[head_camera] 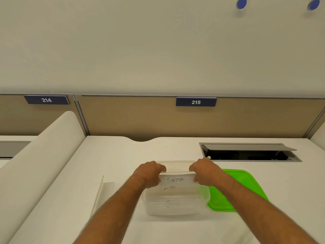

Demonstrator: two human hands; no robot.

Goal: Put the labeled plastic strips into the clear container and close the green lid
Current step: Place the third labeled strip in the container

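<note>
A clear container (177,207) sits on the white desk in front of me. Over its opening I hold a plastic strip labeled "SIGMA" (175,179) by its two ends. My left hand (149,173) pinches the left end and my right hand (204,170) pinches the right end. Under it, inside the container, lies another strip labeled "LION" (169,187), with more faint strips below. The green lid (235,189) lies flat on the desk, just right of the container and partly under my right forearm.
Another clear strip (103,192) lies on the desk left of the container, and a faint clear piece (233,233) near the front right. An open cable tray with a grey flap (249,153) is at the back right. A white divider (44,155) rises on the left.
</note>
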